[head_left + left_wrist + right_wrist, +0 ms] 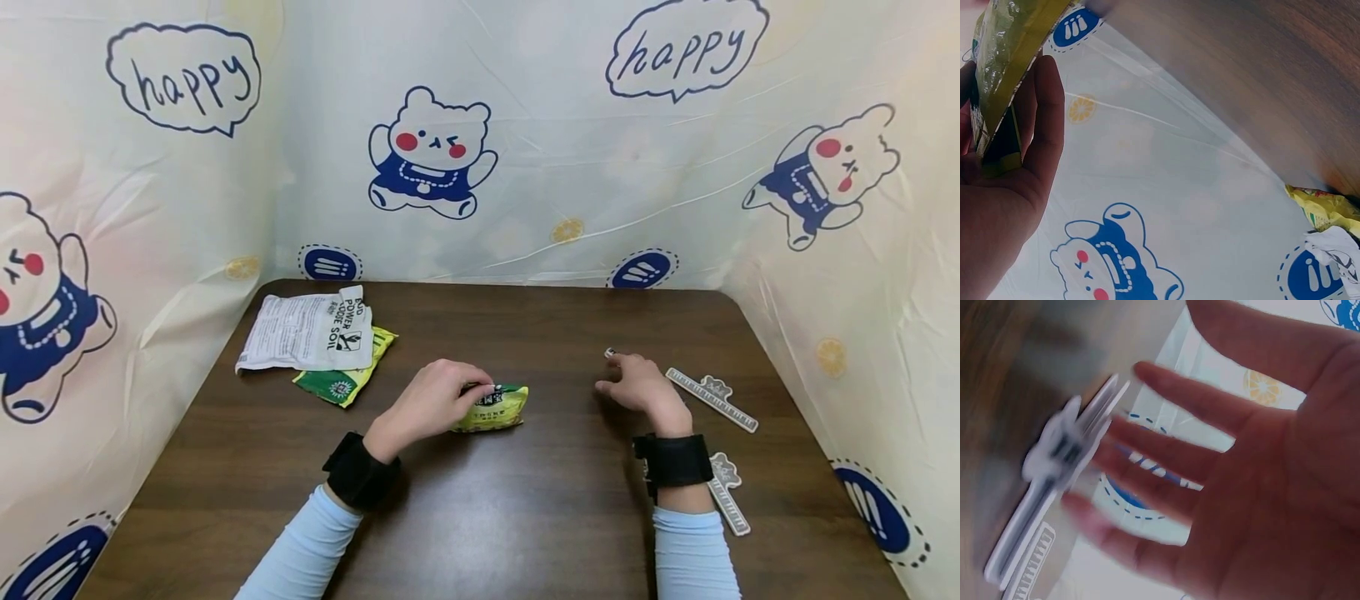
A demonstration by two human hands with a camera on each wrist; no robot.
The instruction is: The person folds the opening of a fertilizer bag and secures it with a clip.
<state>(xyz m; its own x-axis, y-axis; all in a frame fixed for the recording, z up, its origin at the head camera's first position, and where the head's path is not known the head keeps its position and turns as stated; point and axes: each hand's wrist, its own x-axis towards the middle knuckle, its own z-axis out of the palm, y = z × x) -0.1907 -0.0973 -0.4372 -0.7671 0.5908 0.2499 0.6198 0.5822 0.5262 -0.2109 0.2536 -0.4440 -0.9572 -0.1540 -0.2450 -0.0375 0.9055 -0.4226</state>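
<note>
My left hand (435, 400) pinches the top of a small yellow-green packet (491, 410) at the middle of the table. In the left wrist view the packet (1013, 50) looms large beside the fingers. My right hand (637, 385) is over the right half of the table. Its fingers are spread and fairly straight in the right wrist view. A blurred white bag clip (1063, 450) shows at its fingertips; whether they touch it cannot be told. A small white piece (610, 352) is at the fingertips in the head view.
White bag clips lie to the right: a farther clip (712, 400) and a nearer clip (727, 493) beside the right wrist. At back left a white printed bag (307, 332) overlaps a green-and-yellow bag (341, 385). A patterned curtain (555, 150) surrounds the brown table (487, 517).
</note>
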